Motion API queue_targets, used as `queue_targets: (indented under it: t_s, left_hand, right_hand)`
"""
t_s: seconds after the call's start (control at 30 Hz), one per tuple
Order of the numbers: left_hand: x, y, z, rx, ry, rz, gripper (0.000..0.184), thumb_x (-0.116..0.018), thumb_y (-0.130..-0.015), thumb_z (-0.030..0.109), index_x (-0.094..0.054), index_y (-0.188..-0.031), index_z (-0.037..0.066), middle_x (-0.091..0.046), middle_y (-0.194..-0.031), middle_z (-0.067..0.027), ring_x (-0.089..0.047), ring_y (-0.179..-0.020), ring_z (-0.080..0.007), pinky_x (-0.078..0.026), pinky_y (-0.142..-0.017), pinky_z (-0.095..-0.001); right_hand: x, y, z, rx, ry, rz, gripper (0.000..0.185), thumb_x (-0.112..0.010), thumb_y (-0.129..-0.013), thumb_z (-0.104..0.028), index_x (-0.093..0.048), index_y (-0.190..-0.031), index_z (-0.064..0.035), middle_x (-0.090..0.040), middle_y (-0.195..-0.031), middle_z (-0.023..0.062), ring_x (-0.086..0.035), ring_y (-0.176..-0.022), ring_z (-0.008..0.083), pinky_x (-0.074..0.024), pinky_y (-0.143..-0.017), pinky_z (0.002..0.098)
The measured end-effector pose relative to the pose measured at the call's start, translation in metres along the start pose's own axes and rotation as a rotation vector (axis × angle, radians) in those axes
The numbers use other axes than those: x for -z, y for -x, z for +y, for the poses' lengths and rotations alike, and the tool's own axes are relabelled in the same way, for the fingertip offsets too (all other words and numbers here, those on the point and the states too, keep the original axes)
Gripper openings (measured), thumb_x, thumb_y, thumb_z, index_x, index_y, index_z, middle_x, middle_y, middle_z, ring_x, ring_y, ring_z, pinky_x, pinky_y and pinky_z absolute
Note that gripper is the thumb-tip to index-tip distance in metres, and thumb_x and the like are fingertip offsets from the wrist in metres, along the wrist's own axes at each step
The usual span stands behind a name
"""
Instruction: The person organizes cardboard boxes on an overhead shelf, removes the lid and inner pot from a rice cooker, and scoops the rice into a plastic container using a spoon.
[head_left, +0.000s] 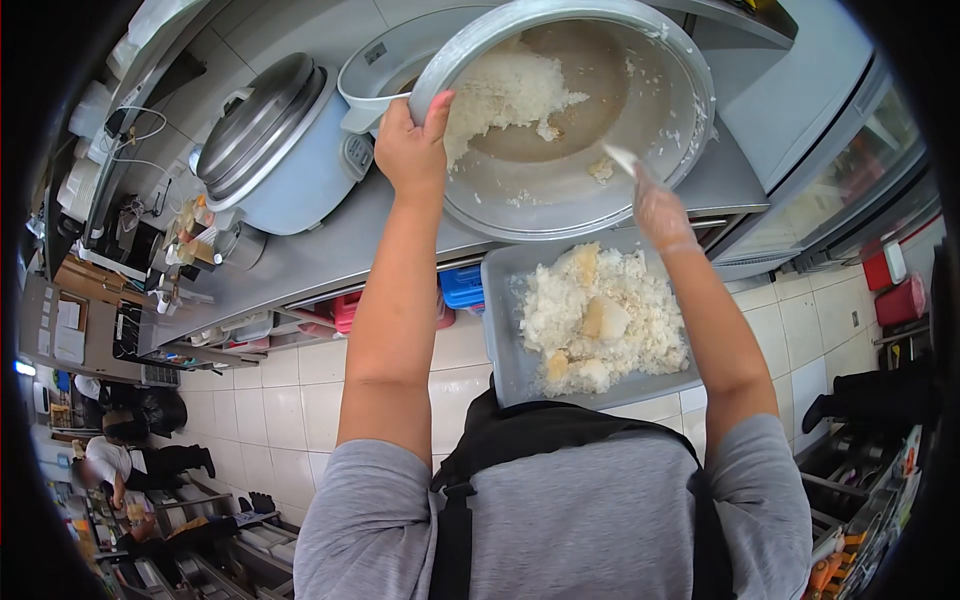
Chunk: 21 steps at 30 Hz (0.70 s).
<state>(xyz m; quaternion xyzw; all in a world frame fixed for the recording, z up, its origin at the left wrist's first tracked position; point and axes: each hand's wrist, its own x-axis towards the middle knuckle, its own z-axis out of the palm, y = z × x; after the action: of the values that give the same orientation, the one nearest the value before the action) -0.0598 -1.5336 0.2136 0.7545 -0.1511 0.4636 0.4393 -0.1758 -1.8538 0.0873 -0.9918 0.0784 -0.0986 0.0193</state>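
My left hand is bare and closed on the near-left rim of a large metal rice pot, which is tilted toward me. A mound of cooked rice lies on the left side inside it, with loose grains stuck to the wall. In a clear plastic glove, my right hand holds a white utensil, seemingly a rice paddle, inside the pot's near right side. Below the pot, a grey plastic tub contains a heap of rice with browned crust pieces.
A lidded rice cooker stands left on the steel counter. Behind the pot is an open cooker body. A glass-door fridge is at right. Two people are far left. Below the counter sits a blue container.
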Motion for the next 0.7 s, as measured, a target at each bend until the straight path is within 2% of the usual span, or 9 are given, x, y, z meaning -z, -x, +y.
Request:
queue_targets:
  t_s: [0.1, 0.2, 0.3, 0.4, 0.47, 0.5, 0.6, 0.7]
  left_hand:
    - [0.006, 0.010, -0.006, 0.074, 0.011, -0.010, 0.056, -0.072, -0.080, 0.057, -0.059, -0.079, 0.003, -0.060, -0.072, -0.0117, -0.056, -0.066, -0.0302, -0.046, -0.061, -0.0394]
    - [0.009, 0.021, -0.022, 0.104, -0.017, 0.015, 0.052, -0.071, -0.083, 0.053, -0.060, -0.081, 0.003, -0.060, -0.073, -0.0123, -0.057, -0.068, -0.0310, -0.046, -0.061, -0.0399]
    - [0.008, 0.030, -0.030, 0.039, 0.136, 0.142, 0.050, -0.071, -0.085, 0.050, -0.059, -0.079, 0.002, -0.059, -0.072, -0.0124, -0.056, -0.067, -0.0311, -0.045, -0.062, -0.0402]
    - [0.016, 0.045, -0.039, 0.153, 0.034, 0.133, 0.048, -0.068, -0.091, 0.044, -0.052, -0.076, 0.001, -0.053, -0.067, -0.0054, -0.044, -0.064, -0.0154, -0.041, -0.061, -0.0298]
    - [0.022, 0.052, -0.039, 0.251, 0.036, 0.126, 0.049, -0.070, -0.089, 0.043, -0.051, -0.076, 0.000, -0.055, -0.069, -0.0098, -0.047, -0.064, -0.0219, -0.042, -0.062, -0.0333]
    - [0.023, 0.055, -0.040, 0.299, 0.040, 0.120, 0.049, -0.071, -0.088, 0.043, -0.051, -0.076, 0.000, -0.056, -0.070, -0.0120, -0.049, -0.064, -0.0252, -0.042, -0.062, -0.0350]
    - [0.021, 0.063, -0.052, 0.293, 0.058, 0.170, 0.048, -0.070, -0.090, 0.040, -0.049, -0.075, -0.001, -0.053, -0.069, -0.0119, -0.045, -0.065, -0.0230, -0.040, -0.061, -0.0325]
    - [0.020, 0.075, -0.063, 0.323, 0.089, 0.161, 0.045, -0.069, -0.092, 0.039, -0.053, -0.082, -0.002, -0.056, -0.075, -0.0114, -0.048, -0.068, -0.0215, -0.042, -0.064, -0.0309]
  right_hand:
    - [0.003, -0.036, 0.005, -0.145, -0.065, -0.104, 0.048, -0.038, -0.098, -0.013, -0.040, -0.145, -0.0060, -0.068, -0.106, 0.0238, -0.067, -0.097, 0.0360, -0.0530, -0.084, 0.0474]
    - [-0.039, -0.030, -0.013, 0.022, -0.027, -0.268, 0.050, -0.035, -0.098, -0.012, -0.037, -0.148, -0.0105, -0.067, -0.110, 0.0235, -0.067, -0.098, 0.0381, -0.0523, -0.088, 0.0483]
    - [-0.022, 0.035, -0.059, 0.076, -0.139, -0.345, 0.048, -0.035, -0.099, -0.012, -0.038, -0.147, -0.0054, -0.068, -0.104, 0.0241, -0.067, -0.095, 0.0373, -0.0529, -0.084, 0.0487]
    - [0.032, 0.099, -0.088, 0.076, -0.208, -0.495, 0.044, -0.033, -0.101, -0.016, -0.043, -0.141, -0.0006, -0.067, -0.100, 0.0263, -0.067, -0.093, 0.0374, -0.0525, -0.082, 0.0482]
    - [0.036, 0.125, -0.092, 0.036, -0.216, -0.617, 0.043, -0.033, -0.102, -0.019, -0.045, -0.139, -0.0011, -0.067, -0.100, 0.0257, -0.066, -0.092, 0.0369, -0.0523, -0.082, 0.0475]
    - [0.009, 0.138, -0.086, 0.064, -0.231, -0.638, 0.043, -0.033, -0.102, -0.018, -0.045, -0.139, -0.0015, -0.067, -0.100, 0.0247, -0.067, -0.092, 0.0362, -0.0525, -0.081, 0.0472]
    - [-0.074, 0.175, -0.092, 0.101, -0.229, -0.725, 0.043, -0.033, -0.101, -0.016, -0.045, -0.139, -0.0023, -0.068, -0.100, 0.0220, -0.067, -0.092, 0.0354, -0.0528, -0.080, 0.0469]
    - [-0.105, 0.198, -0.111, 0.160, -0.207, -0.772, 0.043, -0.033, -0.100, -0.014, -0.045, -0.140, -0.0023, -0.068, -0.102, 0.0205, -0.067, -0.094, 0.0355, -0.0528, -0.082, 0.0464]
